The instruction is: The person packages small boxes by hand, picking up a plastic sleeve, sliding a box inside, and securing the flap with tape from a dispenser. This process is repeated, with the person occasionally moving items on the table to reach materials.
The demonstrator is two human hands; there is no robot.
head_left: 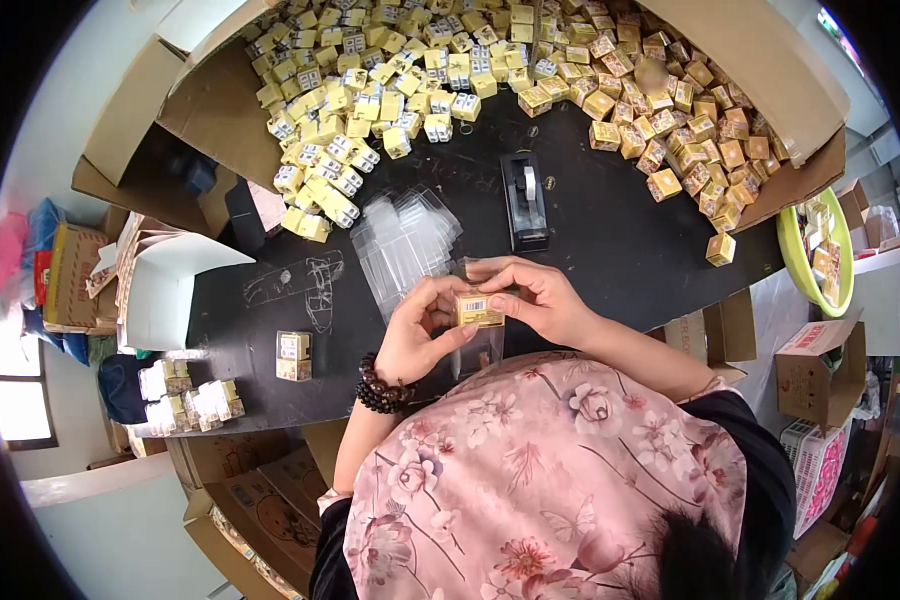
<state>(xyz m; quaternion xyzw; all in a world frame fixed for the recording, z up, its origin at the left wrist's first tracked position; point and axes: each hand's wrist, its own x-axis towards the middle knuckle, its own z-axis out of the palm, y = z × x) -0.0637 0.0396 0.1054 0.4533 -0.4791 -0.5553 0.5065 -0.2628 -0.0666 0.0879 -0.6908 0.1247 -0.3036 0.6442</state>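
Observation:
Between both hands is a small yellow box [479,309] with a barcode on its upturned face. My left hand [422,328], with dark beads around the wrist, is closed on the box's left side. On its right side my right hand [542,303] grips it, thumb pressed on the top near the barcode. Clear plastic [478,352] shows just below the box, in front of my body. Flat clear plastic sleeves [402,240] lie in an overlapping stack just beyond my left hand. A black tape dispenser [525,205] stands farther out on the dark table.
Many small yellow boxes [390,100] are heaped at the back left, with orange-patterned boxes [670,140] at the back right. One box [293,356] stands alone at left, near wrapped packs [195,400]. A yellow-green basket [818,250] sits past the right edge.

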